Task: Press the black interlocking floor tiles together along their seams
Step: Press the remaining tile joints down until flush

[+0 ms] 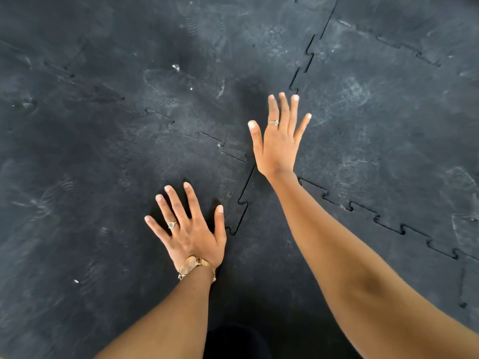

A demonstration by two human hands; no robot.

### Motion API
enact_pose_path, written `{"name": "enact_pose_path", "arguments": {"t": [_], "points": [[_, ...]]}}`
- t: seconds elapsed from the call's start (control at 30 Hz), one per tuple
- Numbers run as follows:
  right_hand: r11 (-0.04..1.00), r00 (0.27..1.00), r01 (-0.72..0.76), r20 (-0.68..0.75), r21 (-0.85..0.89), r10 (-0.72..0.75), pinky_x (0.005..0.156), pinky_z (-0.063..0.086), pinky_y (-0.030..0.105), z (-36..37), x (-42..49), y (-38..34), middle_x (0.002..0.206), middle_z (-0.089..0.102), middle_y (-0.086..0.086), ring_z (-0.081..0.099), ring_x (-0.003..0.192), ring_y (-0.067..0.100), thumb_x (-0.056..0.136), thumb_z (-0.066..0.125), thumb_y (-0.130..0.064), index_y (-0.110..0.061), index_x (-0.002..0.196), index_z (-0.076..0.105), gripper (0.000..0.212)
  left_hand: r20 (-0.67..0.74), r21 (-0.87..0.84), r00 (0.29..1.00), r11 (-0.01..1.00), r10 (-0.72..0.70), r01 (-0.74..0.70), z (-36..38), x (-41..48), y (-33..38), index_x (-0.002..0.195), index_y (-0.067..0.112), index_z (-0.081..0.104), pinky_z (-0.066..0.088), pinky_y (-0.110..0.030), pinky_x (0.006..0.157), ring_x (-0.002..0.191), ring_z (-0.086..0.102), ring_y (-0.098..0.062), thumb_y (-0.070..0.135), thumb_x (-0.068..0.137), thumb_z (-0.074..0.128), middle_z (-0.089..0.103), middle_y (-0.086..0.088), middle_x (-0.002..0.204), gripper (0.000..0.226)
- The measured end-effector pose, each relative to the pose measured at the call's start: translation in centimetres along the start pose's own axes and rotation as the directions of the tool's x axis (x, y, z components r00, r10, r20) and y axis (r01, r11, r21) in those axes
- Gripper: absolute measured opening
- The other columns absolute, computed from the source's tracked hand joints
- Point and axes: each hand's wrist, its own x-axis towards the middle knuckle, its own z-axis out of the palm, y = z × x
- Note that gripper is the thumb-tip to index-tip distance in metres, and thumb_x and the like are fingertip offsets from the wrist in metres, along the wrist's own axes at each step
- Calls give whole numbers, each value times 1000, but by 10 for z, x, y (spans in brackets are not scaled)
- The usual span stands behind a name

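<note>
Both hands were laid flat with fingers spread on the black floor tiles (129,164), the left hand (190,230) beside a toothed seam (239,203), the right hand (278,141) over the junction, where weight would best be applied squarely along the joint.

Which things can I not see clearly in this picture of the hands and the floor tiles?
- Head view: the right hand hides where the seams meet.
- How hard the left hand presses cannot be told.
- Top left floor tiles are blurred; seams there are faint.
</note>
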Motion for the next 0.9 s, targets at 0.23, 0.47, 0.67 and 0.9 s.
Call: {"name": "enact_pose_path", "arguments": {"t": [0.23,0.47,0.67,0.9], "points": [[945,959,-283,-13,-163,285,114,-1,70,-15,-38,63,164,3,16,-4,149,42,95,13,-66,-14,156,11,80,13,-6,1000,1000,-5,5,1,-1,2,157,18,5,1,-65,116,150,0,-37,65,94,16,3,-18,163,80],[953,952,-304,46,12,303,111,-9,71,-16,-34,71,164,-2,13,-13,148,39,99,25,-58,-13,156,8,74,1,-21,1000,1000,-10,10,-1,-2,1,157,18,4,2,-66,115,150,-1,-36,65,93,16,2,-17,163,80],[913,930,-345,51,-216,363,112,-2,72,-19,-53,100,164,3,15,-4,149,40,96,13,-67,-12,156,9,81,6,15,1000,1000,-17,17,-3,-1,4,157,19,3,0,-64,116,150,-1,-36,66,94,15,2,-17,163,79],[911,911,-388,90,-141,402,116,4,67,-15,-88,44,164,9,13,1,150,35,99,11,-60,-6,154,14,77,-13,13,1000,1000,-23,23,-1,-1,3,157,19,4,2,-64,116,150,1,-36,66,95,16,4,-17,163,79]]}}
